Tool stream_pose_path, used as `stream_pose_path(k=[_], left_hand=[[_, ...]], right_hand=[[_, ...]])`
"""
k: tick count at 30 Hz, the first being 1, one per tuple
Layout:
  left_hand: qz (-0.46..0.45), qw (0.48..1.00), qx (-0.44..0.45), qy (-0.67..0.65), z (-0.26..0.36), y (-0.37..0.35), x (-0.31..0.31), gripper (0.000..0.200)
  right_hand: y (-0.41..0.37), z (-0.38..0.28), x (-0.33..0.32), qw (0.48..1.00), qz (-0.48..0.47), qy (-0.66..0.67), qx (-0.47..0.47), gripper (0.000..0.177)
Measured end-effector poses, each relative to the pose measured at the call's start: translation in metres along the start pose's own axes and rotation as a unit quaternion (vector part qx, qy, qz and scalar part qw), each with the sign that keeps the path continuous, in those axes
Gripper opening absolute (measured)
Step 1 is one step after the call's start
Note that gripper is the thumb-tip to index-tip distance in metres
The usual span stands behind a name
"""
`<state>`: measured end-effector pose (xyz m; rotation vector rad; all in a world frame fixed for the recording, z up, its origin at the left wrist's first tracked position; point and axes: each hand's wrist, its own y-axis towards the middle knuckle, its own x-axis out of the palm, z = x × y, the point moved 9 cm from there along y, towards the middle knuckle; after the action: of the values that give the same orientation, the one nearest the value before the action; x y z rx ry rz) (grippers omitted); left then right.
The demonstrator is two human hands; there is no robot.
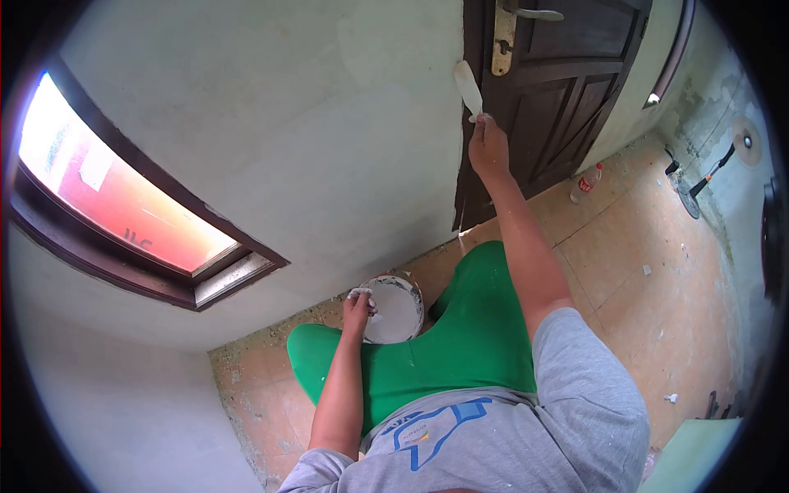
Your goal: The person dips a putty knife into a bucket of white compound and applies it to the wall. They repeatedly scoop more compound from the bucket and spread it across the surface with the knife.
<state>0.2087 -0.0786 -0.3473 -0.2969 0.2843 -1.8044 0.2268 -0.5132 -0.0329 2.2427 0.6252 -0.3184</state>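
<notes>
My right hand point(488, 146) is raised and closed round a putty knife point(468, 87). Its pale, flat blade lies at the wall's edge, beside the dark door frame. Lower down, my left hand point(358, 307) is at the left rim of a round bucket point(421, 306) holding a smooth whitish paste point(394, 312). White smears coat the fingers of that hand, which are curled together; whatever they grip, if anything, is too small to make out. The bucket stands on the floor between my green-clad legs point(460, 353), close to the wall.
A brown door point(559, 107) with a metal handle point(538, 15) is ahead to the right. Left is a wood-framed window point(156, 197) in the pale wall point(329, 123). A plastic bottle point(585, 184) and a standing fan point(708, 177) are on the tiled floor point(625, 279), with scattered debris.
</notes>
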Motion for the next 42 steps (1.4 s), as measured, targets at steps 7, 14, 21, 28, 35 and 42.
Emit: stream_pose_path(k=[7,14,21,28,35,42], left_hand=[[0.004,1.000,0.000,0.001,-0.001,0.004,-0.001,0.016],[-0.001,1.000,-0.006,0.012,0.000,0.000,0.005,0.016],[0.001,1.000,-0.004,0.011,-0.001,0.002,0.004,0.017],[0.003,1.000,-0.006,0.018,-0.005,0.003,0.001,0.017],[0.003,1.000,0.001,0.015,-0.004,0.007,-0.003,0.018],[-0.006,1.000,-0.002,0.012,-0.003,0.004,0.003,0.017]], right_hand=[[-0.024,0.043,0.032,0.993,-0.060,-0.082,0.066,0.026],[-0.061,0.072,0.024,0.963,-0.157,-0.182,0.123,0.030],[-0.061,0.030,-0.028,0.984,-0.039,-0.139,0.108,0.027],[-0.018,-0.020,-0.027,0.989,0.104,-0.017,-0.099,0.024],[-0.055,0.045,0.036,0.995,-0.049,-0.072,-0.055,0.029],[-0.090,0.054,0.014,0.984,-0.091,-0.153,0.023,0.033]])
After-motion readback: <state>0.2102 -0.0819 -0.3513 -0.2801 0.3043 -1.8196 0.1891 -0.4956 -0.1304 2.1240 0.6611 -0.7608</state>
